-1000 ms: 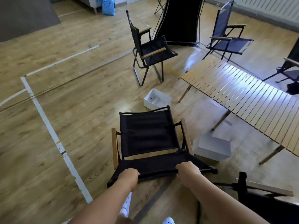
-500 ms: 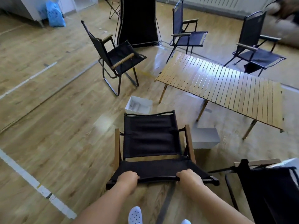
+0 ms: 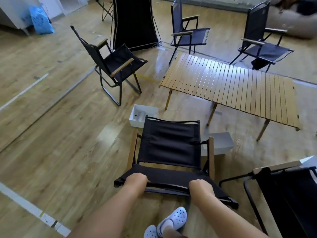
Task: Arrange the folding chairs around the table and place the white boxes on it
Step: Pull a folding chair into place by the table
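Note:
Directly in front of me is a black folding chair (image 3: 169,145) with wooden armrests. My left hand (image 3: 137,180) and my right hand (image 3: 200,187) both grip the top bar of its backrest. Behind it on the floor lie an open white box (image 3: 139,115) and a closed white box (image 3: 221,143). The slatted wooden table (image 3: 231,86) stands beyond them with nothing on it. Three more black chairs stand around the table: one at its left end (image 3: 116,62), and two on its far side (image 3: 188,33) (image 3: 264,43).
Another folding chair (image 3: 288,194) stands close at my lower right, with a white object just behind its armrest. A tall black fabric panel (image 3: 133,23) stands at the back. A blue bag (image 3: 40,21) sits at the far left. White tape lines cross the wooden floor.
The view has swung right and forward, bringing the table and far chairs more into sight. The held chair has moved closer to the boxes and the table. Both hands keep their grip.

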